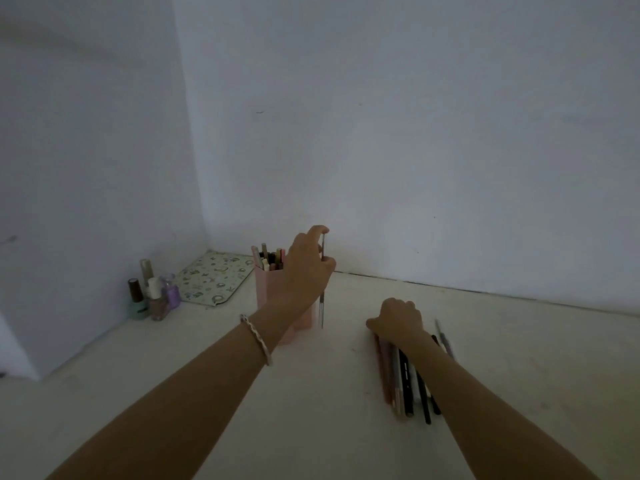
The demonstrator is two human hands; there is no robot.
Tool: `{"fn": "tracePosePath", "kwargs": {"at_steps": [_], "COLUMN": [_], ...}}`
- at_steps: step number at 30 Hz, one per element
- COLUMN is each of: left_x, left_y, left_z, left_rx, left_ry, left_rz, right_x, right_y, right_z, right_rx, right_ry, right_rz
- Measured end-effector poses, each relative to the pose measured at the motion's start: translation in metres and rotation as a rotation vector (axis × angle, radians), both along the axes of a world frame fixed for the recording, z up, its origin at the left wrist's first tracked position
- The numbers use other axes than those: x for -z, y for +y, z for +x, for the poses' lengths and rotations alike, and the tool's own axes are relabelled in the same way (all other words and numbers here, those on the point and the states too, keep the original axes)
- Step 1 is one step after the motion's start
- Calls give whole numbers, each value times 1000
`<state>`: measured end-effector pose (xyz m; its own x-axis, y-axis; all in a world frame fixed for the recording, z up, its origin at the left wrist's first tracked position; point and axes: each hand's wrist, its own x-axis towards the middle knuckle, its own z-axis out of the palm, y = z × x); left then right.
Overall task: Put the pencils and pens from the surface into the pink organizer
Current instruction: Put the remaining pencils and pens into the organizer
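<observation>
— What's the left hand [306, 268] doing?

— It's reached out in front of the pink organizer [268, 289], fingers pinched on a thin grey pen [322, 282] that stands upright just right of the organizer, its tip low near the surface [207, 393]. There's a bracelet [256, 337] on that wrist.

— And the right hand [398, 320]?

— Palm down, knuckles up, on the far end of the pencils [407, 379] lying in a bunch on the surface. The fingers curl under, so I cannot tell whether it grips any of them. One grey pencil [445, 339] lies a bit apart on the right of the wrist.

— Anything already in the organizer?

— Yes, several pencils and pens stick out of its top [268, 258]. The left hand hides its right side.

— What else is about?

— Nail polish bottles [154, 294] stand by the left wall, and a patterned mat [211, 280] lies in the corner, behind the organizer. All well clear of both hands.
</observation>
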<state>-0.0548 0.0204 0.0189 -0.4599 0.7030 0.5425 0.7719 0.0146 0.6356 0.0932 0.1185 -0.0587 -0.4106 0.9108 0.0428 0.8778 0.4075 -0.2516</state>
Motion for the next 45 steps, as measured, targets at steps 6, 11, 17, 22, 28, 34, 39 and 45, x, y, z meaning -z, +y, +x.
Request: {"fn": "tracePosePath", "kwargs": {"at_steps": [6, 11, 17, 22, 28, 34, 39, 45], "left_x": [-26, -14, 0, -19, -18, 23, 69, 84], "left_y": [3, 11, 12, 1, -4, 19, 32, 34], "left_z": [-34, -46, -53, -44, -12, 45, 83, 96], "left_rx": [-132, -141, -420, -342, -207, 20, 144, 142], "left_ry": [68, 321, 781, 634, 473, 67, -79, -73], "left_rz": [291, 48, -67, 72, 62, -430, -696, -701], "right_x": [-62, -96, -100, -80, -57, -84, -84, -75], "right_y": [5, -11, -24, -32, -26, -7, 0, 5], "right_z": [-14, -17, -36, -76, -75, -13, 27, 52], "right_rx": [51, 39, -61, -165, -215, -63, -8, 38], "right_ry": [863, 1345, 1460, 1284, 884, 990, 986, 971], "right_rz": [-51, 87, 90, 72, 73, 157, 143, 137]}}
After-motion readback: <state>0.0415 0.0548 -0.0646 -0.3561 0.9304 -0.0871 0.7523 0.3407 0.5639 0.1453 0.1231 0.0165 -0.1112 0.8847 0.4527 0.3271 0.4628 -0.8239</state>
